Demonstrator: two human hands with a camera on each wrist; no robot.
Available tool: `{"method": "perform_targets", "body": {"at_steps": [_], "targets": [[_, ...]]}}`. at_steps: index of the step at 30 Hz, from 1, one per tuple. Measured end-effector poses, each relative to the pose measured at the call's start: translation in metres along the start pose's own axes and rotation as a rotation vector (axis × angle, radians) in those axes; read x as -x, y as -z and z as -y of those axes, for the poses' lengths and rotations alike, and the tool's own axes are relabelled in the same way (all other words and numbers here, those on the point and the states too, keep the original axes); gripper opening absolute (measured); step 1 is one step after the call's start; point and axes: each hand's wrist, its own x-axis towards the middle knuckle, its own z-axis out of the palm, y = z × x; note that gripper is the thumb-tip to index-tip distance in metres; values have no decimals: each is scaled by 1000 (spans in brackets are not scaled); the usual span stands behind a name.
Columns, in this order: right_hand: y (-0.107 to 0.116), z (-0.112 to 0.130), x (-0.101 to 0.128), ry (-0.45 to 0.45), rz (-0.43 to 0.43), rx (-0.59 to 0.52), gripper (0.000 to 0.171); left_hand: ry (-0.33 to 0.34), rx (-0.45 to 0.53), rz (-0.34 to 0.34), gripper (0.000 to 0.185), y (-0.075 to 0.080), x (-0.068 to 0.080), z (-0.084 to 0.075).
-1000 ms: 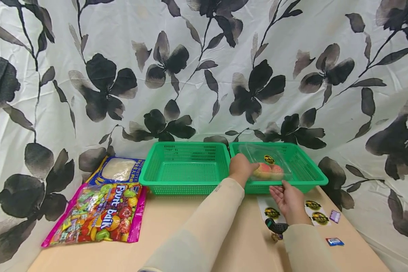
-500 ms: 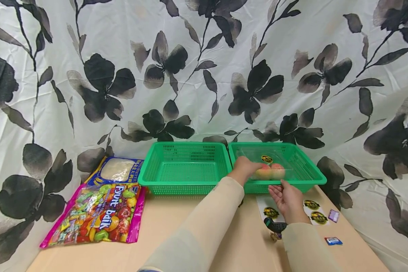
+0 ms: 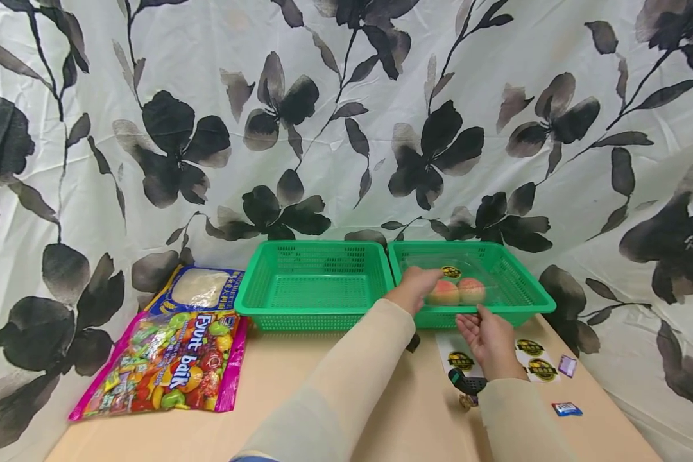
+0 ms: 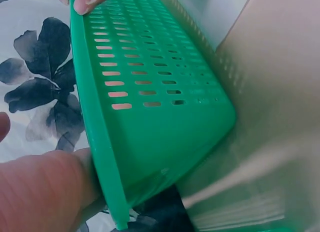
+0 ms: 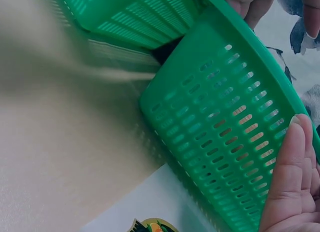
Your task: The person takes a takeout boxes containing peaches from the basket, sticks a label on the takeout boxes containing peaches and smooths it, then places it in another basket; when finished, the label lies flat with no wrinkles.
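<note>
Nearest me, before the right basket (image 3: 525, 301), my right hand (image 3: 487, 340) lies palm-up over the sticker sheet (image 3: 459, 359), fingers relaxed and straight, holding nothing. Beyond it, inside that basket's left end, my left hand (image 3: 416, 289) curls its fingers around a clear box (image 3: 468, 273) of peaches (image 3: 456, 292). Left of the basket stands its twin (image 3: 317, 285).

Two baskets (image 3: 314, 285) (image 3: 514, 282), bright green, slotted walls. Peaches (image 3: 455, 292) pink-orange under clear plastic. Backdrop cloth (image 3: 346, 115) white, black-grey flower print. Candy bag (image 3: 167, 362) magenta-edged, multicoloured (white lettering). Stickers (image 3: 531, 350) black and yellow. Tabletop (image 3: 300, 398) pale tan. Sleeves (image 3: 346, 385) cream.
</note>
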Motion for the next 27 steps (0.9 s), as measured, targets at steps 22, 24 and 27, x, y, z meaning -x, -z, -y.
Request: {"method": "perform_targets", "body": {"at_steps": [22,24,27], "targets": [[-1,-5,2,21,-30,16,34,-480,378,-134,60,102,86,47],[2,-4,3,18,-15,17,34,-562,316,-174,58,120,92,49],[7,-2,6,11,25,66,38,-682,176,-233,56,150,101,55]]}}
